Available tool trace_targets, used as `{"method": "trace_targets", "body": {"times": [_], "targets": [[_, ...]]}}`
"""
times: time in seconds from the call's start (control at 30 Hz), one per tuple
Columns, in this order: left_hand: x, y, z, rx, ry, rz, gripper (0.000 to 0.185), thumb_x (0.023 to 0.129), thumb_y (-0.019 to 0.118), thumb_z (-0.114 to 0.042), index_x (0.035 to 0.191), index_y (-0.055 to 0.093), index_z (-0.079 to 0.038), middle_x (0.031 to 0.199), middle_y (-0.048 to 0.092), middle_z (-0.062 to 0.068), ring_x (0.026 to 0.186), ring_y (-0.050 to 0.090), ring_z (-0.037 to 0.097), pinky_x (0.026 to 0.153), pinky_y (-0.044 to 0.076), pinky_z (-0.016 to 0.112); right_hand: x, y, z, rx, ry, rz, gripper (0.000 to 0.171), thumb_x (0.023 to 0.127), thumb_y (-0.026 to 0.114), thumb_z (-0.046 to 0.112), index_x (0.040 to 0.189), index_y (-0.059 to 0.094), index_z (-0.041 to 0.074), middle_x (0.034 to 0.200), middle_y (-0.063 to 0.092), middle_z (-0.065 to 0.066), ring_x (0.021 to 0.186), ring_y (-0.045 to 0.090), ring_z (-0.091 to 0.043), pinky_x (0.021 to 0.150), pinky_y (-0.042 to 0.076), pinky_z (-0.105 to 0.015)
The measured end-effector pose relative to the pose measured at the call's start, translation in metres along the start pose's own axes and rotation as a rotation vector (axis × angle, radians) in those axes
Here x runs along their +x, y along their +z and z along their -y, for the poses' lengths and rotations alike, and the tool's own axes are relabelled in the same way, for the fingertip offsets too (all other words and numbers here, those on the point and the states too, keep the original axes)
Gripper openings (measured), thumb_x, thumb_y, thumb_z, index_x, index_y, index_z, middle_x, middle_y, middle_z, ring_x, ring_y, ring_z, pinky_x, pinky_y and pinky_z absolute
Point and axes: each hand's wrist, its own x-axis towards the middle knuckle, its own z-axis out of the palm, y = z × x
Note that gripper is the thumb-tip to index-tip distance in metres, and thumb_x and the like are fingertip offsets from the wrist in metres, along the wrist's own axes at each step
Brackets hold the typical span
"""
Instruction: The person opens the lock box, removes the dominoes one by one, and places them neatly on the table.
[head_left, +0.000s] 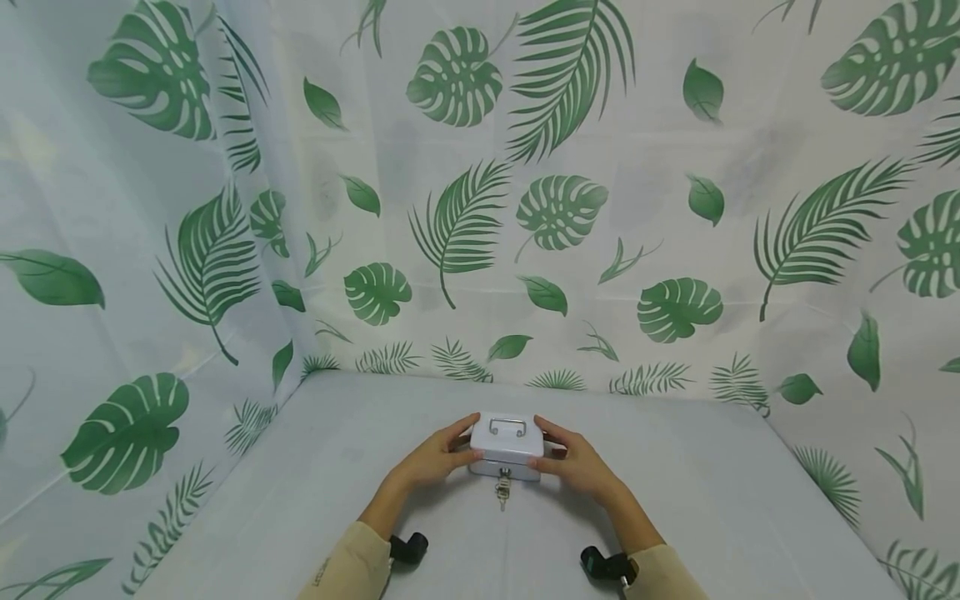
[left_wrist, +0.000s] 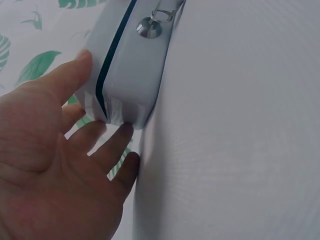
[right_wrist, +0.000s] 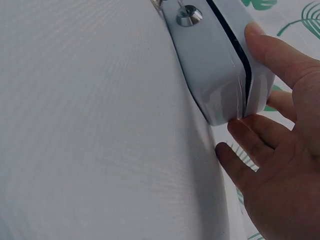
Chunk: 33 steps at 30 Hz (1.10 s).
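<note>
While the white box [head_left: 507,447] sits on the table [head_left: 712,500], its ends are cupped by the left hand [head_left: 432,459] and right hand [head_left: 578,467], fingers straight; steady, even pressure seems needed next for lifting.

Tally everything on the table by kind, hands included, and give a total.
Cash box: 1
Keys hanging from its lock: 1 bunch
Hands: 2, the left hand and right hand, one at each end of the box
Total: 4
</note>
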Motion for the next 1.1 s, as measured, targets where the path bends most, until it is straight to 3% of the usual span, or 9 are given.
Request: {"method": "trace_targets", "body": {"times": [0.4,0.67,0.87,1.1], "targets": [[0.0007,0.001,0.0005,-0.001,-0.006,-0.014,0.073,0.104,0.064,-0.042,0.165,0.031,-0.02,0.17,0.033,0.008,0.15,0.043,0.037,0.12,0.037,0.055,0.0006,-0.0014,-0.0018,0.069,-0.015,0.028,0.08,0.095,0.078,0.028,0.161,0.038,0.007,0.157,0.049,-0.019,0.146,0.045,-0.041,0.117,0.039,-0.06],[0.0011,0.0009,-0.0014,0.019,-0.027,-0.034,0.073,0.104,0.06,-0.051,0.166,0.03,-0.025,0.17,0.033,0.005,0.149,0.045,0.034,0.119,0.038,0.055,0.0014,0.0003,-0.0001,0.038,-0.001,0.013,0.077,0.1,0.071,0.037,0.162,0.036,0.009,0.157,0.05,-0.017,0.147,0.046,-0.039,0.118,0.038,-0.059],[0.0027,0.0004,-0.0032,0.045,-0.039,-0.043,0.074,0.104,0.056,-0.055,0.166,0.028,-0.025,0.17,0.031,0.003,0.149,0.045,0.032,0.121,0.035,0.057,0.0019,0.0024,0.0026,0.014,0.057,-0.011,0.078,0.101,0.064,0.051,0.164,0.034,0.015,0.158,0.05,-0.015,0.146,0.045,-0.041,0.117,0.034,-0.067],[0.0034,0.0001,-0.0045,0.034,-0.04,-0.048,0.074,0.104,0.054,-0.057,0.166,0.028,-0.027,0.171,0.03,0.001,0.151,0.043,0.032,0.123,0.031,0.058,0.0014,0.0019,0.0051,-0.006,0.061,-0.01,0.077,0.105,0.054,0.054,0.166,0.029,0.014,0.162,0.044,-0.018,0.151,0.039,-0.043,0.12,0.027,-0.068]]}}
